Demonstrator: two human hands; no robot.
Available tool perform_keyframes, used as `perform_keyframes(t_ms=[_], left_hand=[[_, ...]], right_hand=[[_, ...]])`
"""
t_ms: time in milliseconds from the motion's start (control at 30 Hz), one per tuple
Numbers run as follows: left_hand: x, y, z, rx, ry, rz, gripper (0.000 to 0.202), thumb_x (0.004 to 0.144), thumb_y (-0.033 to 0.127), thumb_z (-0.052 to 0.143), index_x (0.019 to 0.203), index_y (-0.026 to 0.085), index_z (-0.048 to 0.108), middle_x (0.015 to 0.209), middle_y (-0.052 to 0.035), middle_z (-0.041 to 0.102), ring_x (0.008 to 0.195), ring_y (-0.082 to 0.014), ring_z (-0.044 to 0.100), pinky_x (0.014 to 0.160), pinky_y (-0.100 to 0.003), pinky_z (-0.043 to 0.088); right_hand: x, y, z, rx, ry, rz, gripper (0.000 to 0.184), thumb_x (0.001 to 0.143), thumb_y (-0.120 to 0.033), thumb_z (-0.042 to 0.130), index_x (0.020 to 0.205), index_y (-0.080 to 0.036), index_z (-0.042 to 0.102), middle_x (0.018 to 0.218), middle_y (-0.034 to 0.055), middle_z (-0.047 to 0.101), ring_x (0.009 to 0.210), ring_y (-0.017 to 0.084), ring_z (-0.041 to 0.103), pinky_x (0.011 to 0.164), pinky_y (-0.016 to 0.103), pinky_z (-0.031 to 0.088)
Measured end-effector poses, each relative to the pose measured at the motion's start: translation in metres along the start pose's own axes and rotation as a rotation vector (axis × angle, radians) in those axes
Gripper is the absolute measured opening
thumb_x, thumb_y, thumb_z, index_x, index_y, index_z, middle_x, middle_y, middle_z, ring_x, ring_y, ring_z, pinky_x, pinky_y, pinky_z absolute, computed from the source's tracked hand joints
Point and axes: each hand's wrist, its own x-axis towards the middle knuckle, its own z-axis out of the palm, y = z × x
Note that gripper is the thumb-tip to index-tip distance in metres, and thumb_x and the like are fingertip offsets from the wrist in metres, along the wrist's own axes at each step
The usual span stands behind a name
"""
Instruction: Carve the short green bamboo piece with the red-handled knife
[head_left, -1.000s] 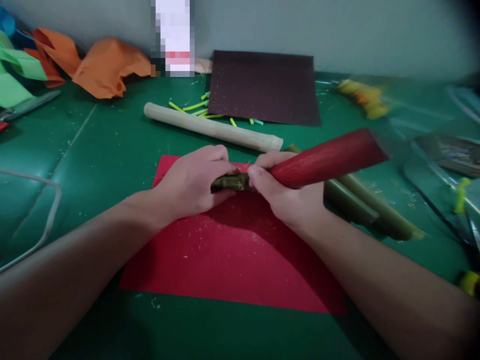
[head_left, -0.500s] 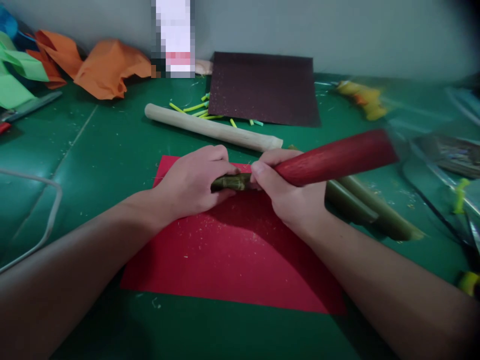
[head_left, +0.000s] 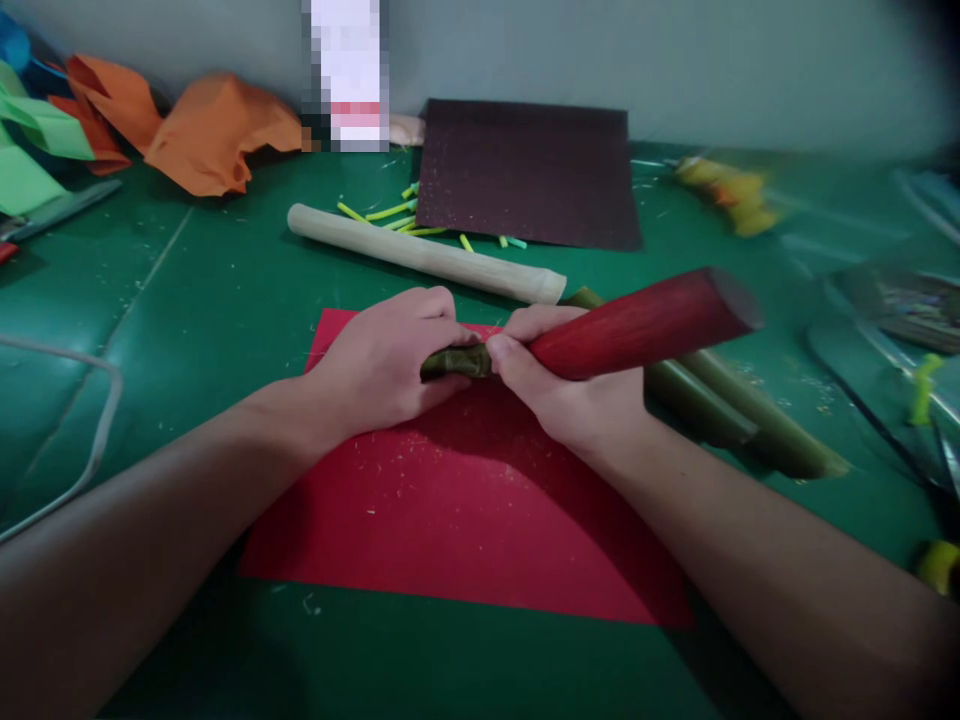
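My left hand (head_left: 382, 355) is closed around a short green bamboo piece (head_left: 454, 363), which pokes out toward the right between thumb and fingers. Against the end of that piece, the thumb of my right hand (head_left: 566, 375) presses close. My right fingers wrap a tool with a thick red wooden handle (head_left: 645, 325), its butt slanting up to the right; its working end is hidden by the hand. Beneath both hands lies a red sheet (head_left: 450, 540) sprinkled with fine pale shavings.
Behind the hands lies a pale peeled bamboo stick (head_left: 424, 255). Green bamboo lengths (head_left: 750, 410) rest right of my right hand. Farther back are a dark sheet (head_left: 529, 175), yellow-green sticks (head_left: 390, 212) and crumpled orange paper (head_left: 217, 135). A wire loop (head_left: 109, 430) is at left.
My right hand has slid slightly left along the bamboo piece, and the red handle has swung left, turning its butt end more toward me. My left hand stays nearly in place.
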Motion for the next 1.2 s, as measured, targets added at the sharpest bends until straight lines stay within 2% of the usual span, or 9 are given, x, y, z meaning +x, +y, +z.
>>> perform_keyframes(t_ms=[133, 333, 533, 667, 800, 900, 967, 1133, 1200], left_hand=[[-0.0001, -0.0015, 0.0015, -0.021, -0.007, -0.007, 0.014, 0.089, 0.027, 0.067, 0.096, 0.018, 0.074, 0.092, -0.0051, 0.062, 0.085, -0.0199, 0.060, 0.071, -0.033, 0.045], [0.0002, -0.0018, 0.0028, -0.017, 0.004, -0.010, 0.014, 0.090, 0.029, 0.065, 0.091, 0.017, 0.073, 0.090, -0.0049, 0.062, 0.083, -0.0195, 0.059, 0.069, -0.033, 0.045], [-0.0003, -0.0012, 0.0015, -0.014, 0.003, 0.002, 0.018, 0.093, 0.031, 0.062, 0.092, 0.016, 0.073, 0.088, -0.0062, 0.063, 0.082, -0.0200, 0.059, 0.067, -0.034, 0.044], [0.0001, -0.0010, 0.0008, -0.016, -0.005, -0.004, 0.023, 0.095, 0.034, 0.060, 0.093, 0.015, 0.072, 0.090, -0.0070, 0.063, 0.084, -0.0206, 0.059, 0.068, -0.034, 0.044], [0.0007, -0.0011, 0.0002, -0.012, -0.005, -0.005, 0.019, 0.093, 0.031, 0.063, 0.087, 0.015, 0.072, 0.088, -0.0059, 0.062, 0.081, -0.0191, 0.059, 0.066, -0.033, 0.042], [0.0008, -0.0016, -0.0001, -0.022, -0.009, -0.009, 0.014, 0.091, 0.028, 0.066, 0.092, 0.017, 0.073, 0.091, -0.0051, 0.062, 0.084, -0.0190, 0.060, 0.070, -0.032, 0.044], [0.0007, -0.0019, 0.0001, -0.027, -0.014, -0.011, 0.013, 0.090, 0.028, 0.066, 0.094, 0.018, 0.074, 0.092, -0.0051, 0.062, 0.085, -0.0191, 0.060, 0.071, -0.033, 0.045], [0.0001, -0.0020, 0.0009, -0.038, -0.006, -0.014, 0.013, 0.090, 0.028, 0.066, 0.091, 0.017, 0.073, 0.090, -0.0053, 0.062, 0.083, -0.0193, 0.059, 0.069, -0.033, 0.045], [0.0000, -0.0019, 0.0012, -0.039, -0.010, -0.018, 0.015, 0.091, 0.029, 0.065, 0.089, 0.017, 0.073, 0.089, -0.0052, 0.062, 0.083, -0.0192, 0.059, 0.069, -0.033, 0.045]], right_hand=[[-0.0007, 0.0045, 0.0024, 0.021, 0.200, -0.010, 0.023, 0.088, -0.021, 0.069, 0.067, -0.027, 0.061, 0.067, -0.0017, 0.064, 0.063, 0.015, 0.061, 0.062, 0.034, 0.052], [0.0010, 0.0037, -0.0009, -0.003, 0.070, 0.011, 0.030, 0.085, -0.020, 0.068, 0.058, -0.026, 0.058, 0.056, -0.0024, 0.058, 0.053, 0.014, 0.054, 0.052, 0.032, 0.045], [0.0030, -0.0002, -0.0029, -0.020, -0.073, 0.000, 0.025, 0.083, -0.019, 0.067, 0.061, -0.025, 0.057, 0.055, -0.0046, 0.054, 0.048, 0.011, 0.046, 0.048, 0.028, 0.042], [0.0032, -0.0003, -0.0015, -0.002, -0.102, -0.039, 0.024, 0.084, -0.017, 0.067, 0.063, -0.025, 0.058, 0.055, -0.0054, 0.053, 0.047, 0.009, 0.045, 0.050, 0.028, 0.043], [0.0006, 0.0024, 0.0017, 0.009, 0.039, -0.065, 0.024, 0.083, -0.017, 0.069, 0.063, -0.026, 0.059, 0.057, -0.0044, 0.058, 0.050, 0.011, 0.051, 0.049, 0.029, 0.044], [-0.0007, 0.0047, 0.0028, 0.006, 0.168, -0.029, 0.024, 0.085, -0.021, 0.071, 0.064, -0.027, 0.062, 0.062, -0.0017, 0.064, 0.057, 0.015, 0.058, 0.055, 0.032, 0.050], [-0.0003, 0.0057, 0.0024, 0.011, 0.204, -0.006, 0.024, 0.086, -0.024, 0.071, 0.064, -0.028, 0.063, 0.064, -0.0007, 0.065, 0.059, 0.016, 0.059, 0.058, 0.034, 0.052], [0.0023, 0.0043, -0.0009, -0.018, 0.031, -0.009, 0.029, 0.085, -0.021, 0.068, 0.059, -0.026, 0.058, 0.055, -0.0026, 0.058, 0.051, 0.013, 0.053, 0.049, 0.031, 0.044], [0.0026, 0.0031, -0.0020, -0.020, 0.002, -0.003, 0.028, 0.085, -0.021, 0.068, 0.059, -0.026, 0.057, 0.054, -0.0033, 0.056, 0.050, 0.012, 0.051, 0.047, 0.029, 0.041]])
